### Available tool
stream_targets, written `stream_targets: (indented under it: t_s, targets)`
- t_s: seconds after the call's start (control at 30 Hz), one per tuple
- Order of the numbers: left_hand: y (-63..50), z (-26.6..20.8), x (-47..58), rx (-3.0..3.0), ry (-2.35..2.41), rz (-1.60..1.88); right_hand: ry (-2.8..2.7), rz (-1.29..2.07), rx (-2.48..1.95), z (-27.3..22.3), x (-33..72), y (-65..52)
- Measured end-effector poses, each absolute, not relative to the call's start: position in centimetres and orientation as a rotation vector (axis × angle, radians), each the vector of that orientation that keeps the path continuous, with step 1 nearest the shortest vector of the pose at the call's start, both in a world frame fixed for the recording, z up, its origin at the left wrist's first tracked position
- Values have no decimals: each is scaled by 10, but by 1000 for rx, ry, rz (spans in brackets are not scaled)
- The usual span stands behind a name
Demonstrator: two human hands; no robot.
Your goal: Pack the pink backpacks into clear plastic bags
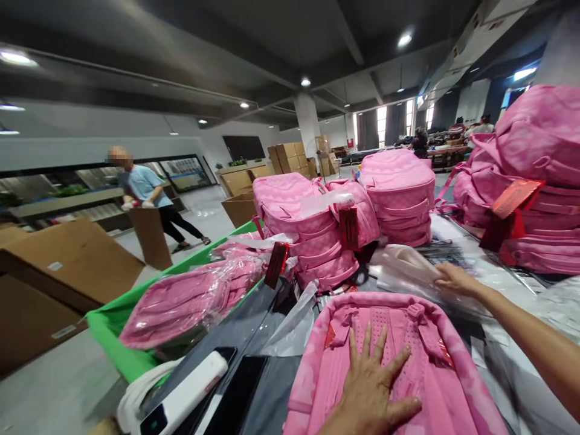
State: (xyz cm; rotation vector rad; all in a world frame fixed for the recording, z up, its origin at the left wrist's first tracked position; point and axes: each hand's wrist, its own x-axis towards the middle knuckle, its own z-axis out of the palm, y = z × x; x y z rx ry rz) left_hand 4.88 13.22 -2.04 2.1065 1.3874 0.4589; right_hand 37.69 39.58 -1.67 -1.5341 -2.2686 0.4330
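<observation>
A pink backpack [435, 386] lies in front of me with its strap side up. My left hand [374, 383] rests flat on it, fingers spread. Further off to the right, my right hand [455, 279] has its fingers closed on the edge of a clear plastic bag [403, 269] lying on the table. Just beyond stand pink backpacks in stacks, one in the middle [299, 211] and one behind it [399, 193]. Red tags [276, 266] hang from the middle stack.
At right rises a taller stack of pink backpacks [539, 151]. A green bin [109, 338] at left holds plastic-wrapped backpacks [190, 296]. A white power bank [185, 393] and a black phone [238, 393] lie near me. Beyond, a person [145, 184] handles cardboard beside large boxes [67, 260].
</observation>
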Motion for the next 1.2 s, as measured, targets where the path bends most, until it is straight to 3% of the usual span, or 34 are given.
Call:
stream_targets:
  t_s: [0.2, 0.53, 0.77, 1.2]
  targets:
    - [131, -20, 51, 2129, 1401, 450, -2255, 814, -1377, -6, 360, 347]
    - [128, -11, 47, 2087, 1369, 469, -1919, 516, -1815, -63, 317, 368]
    - [128, 1, 47, 2072, 1352, 419, -1713, 170, -1932, -9, 347, 386]
    - [131, -7, 45, 2173, 1222, 619, -2184, -139, -1303, 97, 267, 236]
